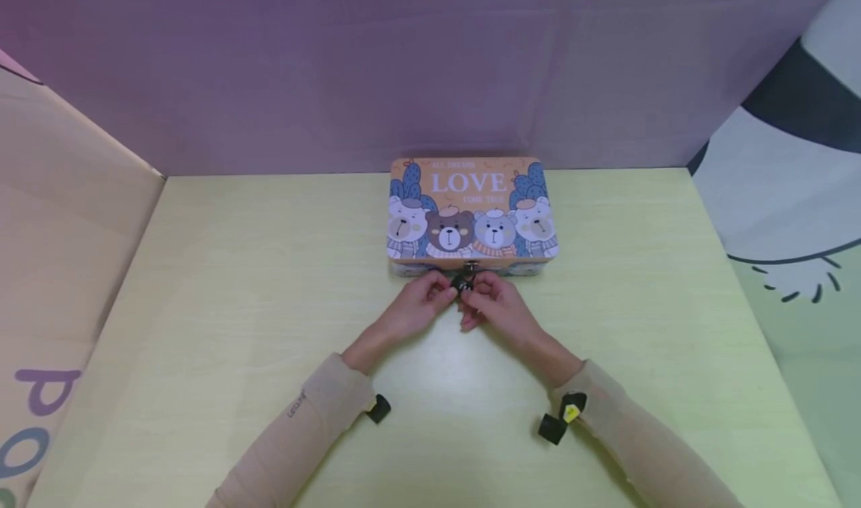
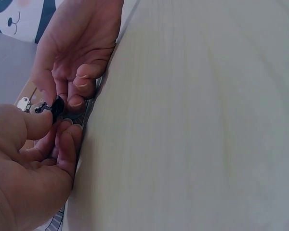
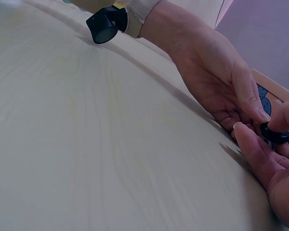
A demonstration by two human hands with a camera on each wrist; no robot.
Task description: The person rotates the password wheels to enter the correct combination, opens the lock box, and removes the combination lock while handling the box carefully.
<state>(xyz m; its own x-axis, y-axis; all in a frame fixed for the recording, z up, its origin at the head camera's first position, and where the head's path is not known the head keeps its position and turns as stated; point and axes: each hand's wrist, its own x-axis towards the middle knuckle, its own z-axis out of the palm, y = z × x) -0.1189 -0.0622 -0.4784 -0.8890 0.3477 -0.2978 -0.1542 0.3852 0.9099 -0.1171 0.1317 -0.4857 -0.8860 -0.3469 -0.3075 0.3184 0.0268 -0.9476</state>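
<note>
A rectangular tin box (image 1: 473,217) with bears and the word LOVE on its closed lid has a metal clasp (image 1: 470,267) at its front. Just before the clasp, a small black object (image 1: 461,284), perhaps a padlock, is pinched between both hands. My left hand (image 1: 418,304) grips its left side with thumb and fingers; my right hand (image 1: 501,306) holds its right side. In the left wrist view the black object (image 2: 57,109) lies between the fingertips, close to the metal clasp (image 2: 24,103). In the right wrist view the fingers partly hide the black object (image 3: 275,134).
The box stands at the back of a pale wooden table (image 1: 269,269), near a purple backdrop (image 1: 336,75). Printed panels stand at the left (image 1: 60,217) and right (image 1: 794,217). Small black cameras (image 1: 380,409) are strapped at both wrists, over beige sleeves.
</note>
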